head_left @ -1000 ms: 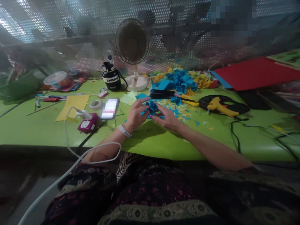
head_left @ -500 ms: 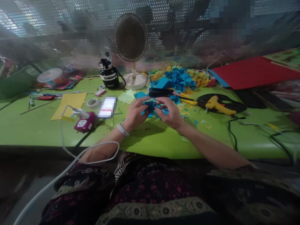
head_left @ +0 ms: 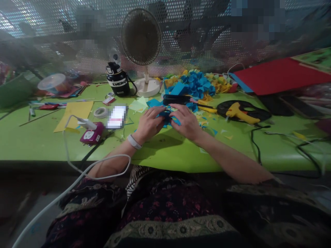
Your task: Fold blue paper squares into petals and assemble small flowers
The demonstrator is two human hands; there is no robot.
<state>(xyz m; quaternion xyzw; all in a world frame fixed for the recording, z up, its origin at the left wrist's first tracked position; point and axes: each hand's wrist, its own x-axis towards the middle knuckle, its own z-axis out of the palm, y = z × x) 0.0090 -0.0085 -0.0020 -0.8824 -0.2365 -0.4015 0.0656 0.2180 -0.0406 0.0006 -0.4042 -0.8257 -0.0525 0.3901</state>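
My left hand and my right hand meet over the middle of the green table. Between their fingertips is a small piece of blue paper, pinched from both sides; its shape is mostly hidden by the fingers. Blue and yellow paper scraps lie under and around the hands. Just beyond the fingertips rests a black stapler-like tool. A yellow-handled cutter lies to the right of it.
Behind the hands is a heap of blue and yellow paper pieces. A fan and a black bottle stand at the back. Leftward are a phone, tape and a purple socket block; rightward, a yellow glue gun.
My right fingers have come closer over the blue paper, covering more of it. The whole view has shifted slightly; the objects on the table stay where they were.
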